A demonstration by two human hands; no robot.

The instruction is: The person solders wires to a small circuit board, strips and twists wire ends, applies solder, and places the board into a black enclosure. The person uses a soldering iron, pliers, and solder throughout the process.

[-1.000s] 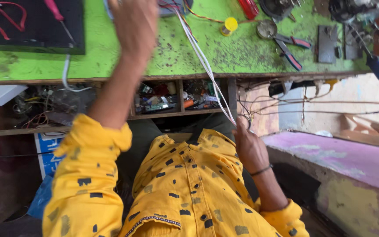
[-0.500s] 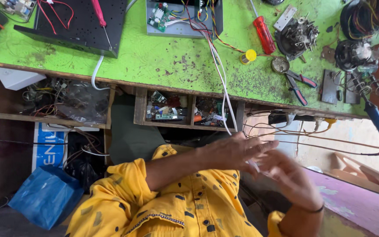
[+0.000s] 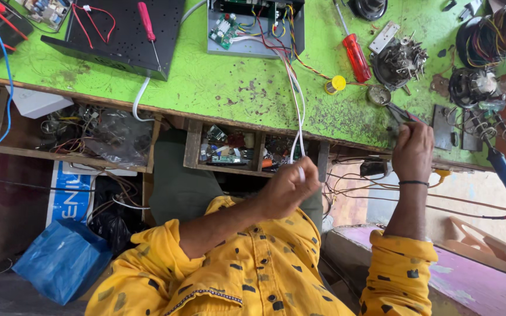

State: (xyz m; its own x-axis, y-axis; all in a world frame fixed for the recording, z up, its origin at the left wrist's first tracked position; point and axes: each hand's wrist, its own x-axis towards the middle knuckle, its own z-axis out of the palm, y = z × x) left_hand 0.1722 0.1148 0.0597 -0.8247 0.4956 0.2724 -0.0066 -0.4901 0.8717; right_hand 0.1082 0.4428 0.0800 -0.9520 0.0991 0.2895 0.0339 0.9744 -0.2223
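My left hand (image 3: pixel 291 187) is closed around a bundle of thin white wires (image 3: pixel 297 111) just below the front edge of the green bench (image 3: pixel 206 82). The wires run up over the edge into an open grey electronics box (image 3: pixel 253 26) with circuit boards and coloured leads. My right hand (image 3: pixel 412 153), a dark band on its wrist, reaches up to the bench edge, its fingers wrapped around the handles of a pair of pliers (image 3: pixel 398 112). Both sleeves are yellow with dark marks.
A red screwdriver (image 3: pixel 355 55), a yellow cap (image 3: pixel 335 85) and metal parts lie near the pliers. A black box (image 3: pixel 118 35) carries a pink screwdriver. A blue-handled soldering iron (image 3: pixel 505 172) hangs at the right. Cluttered shelves (image 3: pixel 229 149) sit under the bench; a blue bag (image 3: pixel 62 260) lies lower left.
My left hand came down off the bench and closed on the white wires. My right hand rose from my lap to the pliers at the bench edge. The view shifted.
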